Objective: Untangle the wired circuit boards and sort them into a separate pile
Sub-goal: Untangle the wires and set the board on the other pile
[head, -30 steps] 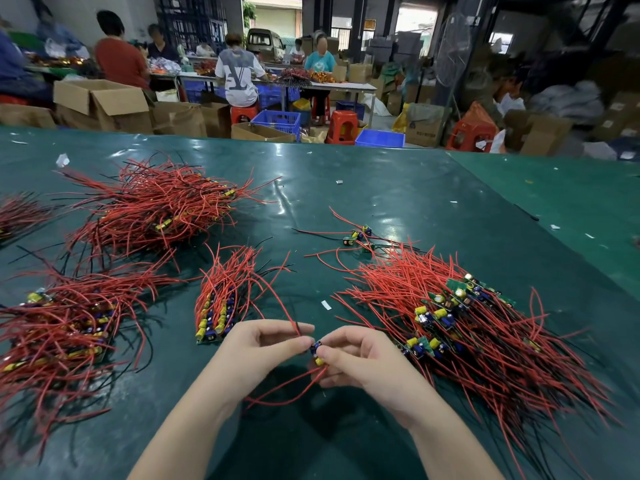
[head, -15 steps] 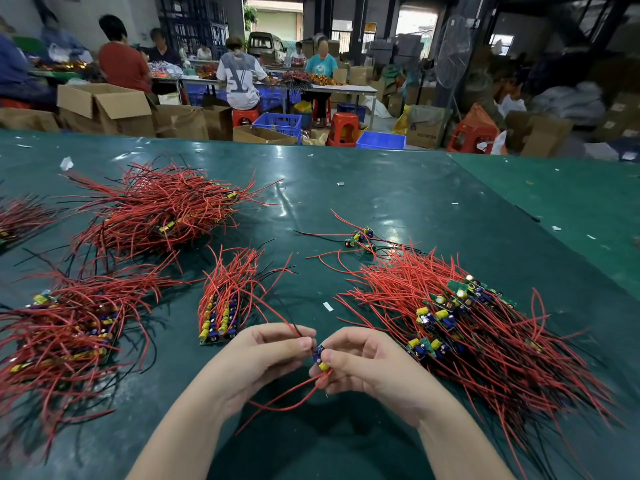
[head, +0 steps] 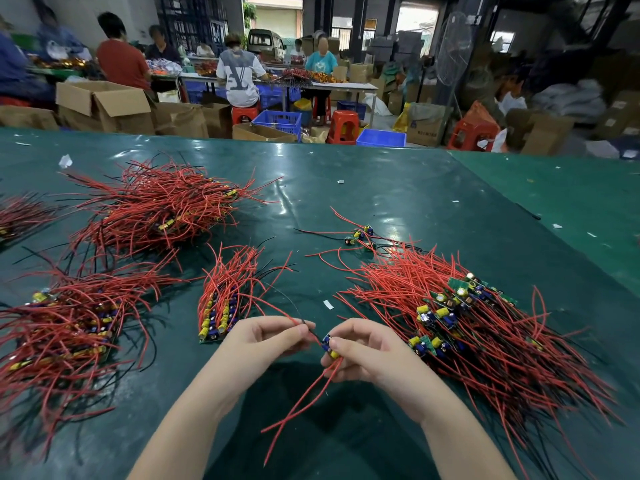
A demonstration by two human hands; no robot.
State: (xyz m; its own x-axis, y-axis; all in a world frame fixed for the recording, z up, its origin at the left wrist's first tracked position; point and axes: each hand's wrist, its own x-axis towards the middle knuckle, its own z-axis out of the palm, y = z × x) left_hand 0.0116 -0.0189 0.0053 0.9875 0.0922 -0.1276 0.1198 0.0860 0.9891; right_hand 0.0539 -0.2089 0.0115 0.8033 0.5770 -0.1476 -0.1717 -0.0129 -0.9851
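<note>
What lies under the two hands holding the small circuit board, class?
Under the left hand and right hand lies dark green table cover, crossed by red wires hanging from the held circuit board. The board's underside is hidden by fingers.

Small circuit board [head: 329,345] mostly covered by right hand [head: 367,353] fingers [head: 341,348]; only blue and yellow parts show. Left pile [head: 59,341] cut by frame's left edge. Right pile [head: 485,334] runs off bottom edge. Boards under wires in far pile [head: 162,209] mostly hidden. Far-left bundle [head: 17,216] cropped.
</note>
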